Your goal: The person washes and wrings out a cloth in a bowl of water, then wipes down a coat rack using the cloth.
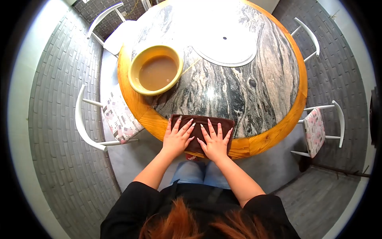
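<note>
A dark brown cloth (203, 119) lies spread at the near edge of the round table, partly over the wooden rim. My left hand (177, 137) rests flat on its left part, fingers spread. On the right part lies my right hand (216, 141), palm down with its fingers apart. Neither hand grips anything. Beyond my left hand stands a yellow basin (135, 75) holding cloudy brown water (158, 73).
The table has a grey marbled top (254, 95) and an orange wooden rim (274, 137). A round white disc (234, 51) sits toward the far side. White chairs with patterned seats (119, 115) stand left and right (314, 131); brick-patterned walls (65, 99) lie behind them.
</note>
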